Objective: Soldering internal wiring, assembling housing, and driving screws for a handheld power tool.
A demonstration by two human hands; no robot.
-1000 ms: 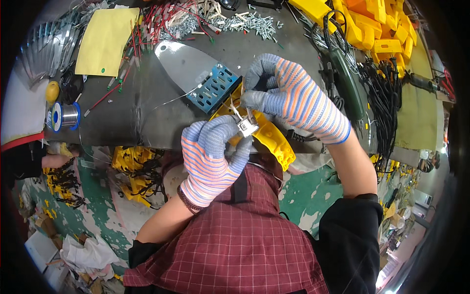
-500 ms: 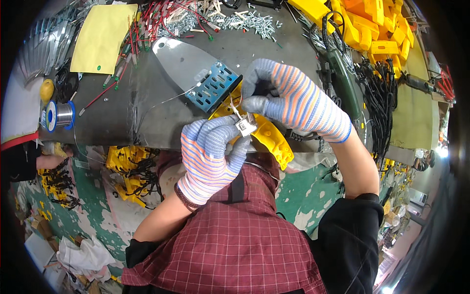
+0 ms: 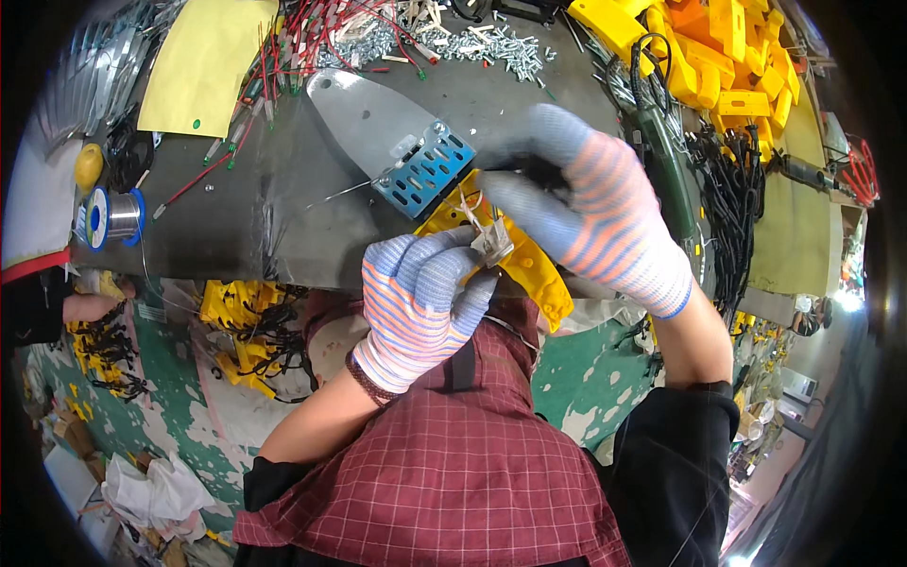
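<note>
left hand (image 3: 420, 288): small metal part (image 3: 492, 244) pinched between thumb and fingers; held over yellow housing (image 3: 542, 282) at bench (image 3: 293, 175) edge | right hand (image 3: 605, 208): blurred, half curled; any grip cannot be told | blue slotted bracket (image 3: 425, 170) seen alongside

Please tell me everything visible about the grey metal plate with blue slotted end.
The grey metal plate looks smooth and shiny, narrowing to a rounded tip with one hole. Oblong slots cover its blue end, which is beside the curved yellow plastic housing; contact is unclear. It lies slantwise on the dark worktop, tip toward the upper left.
</note>
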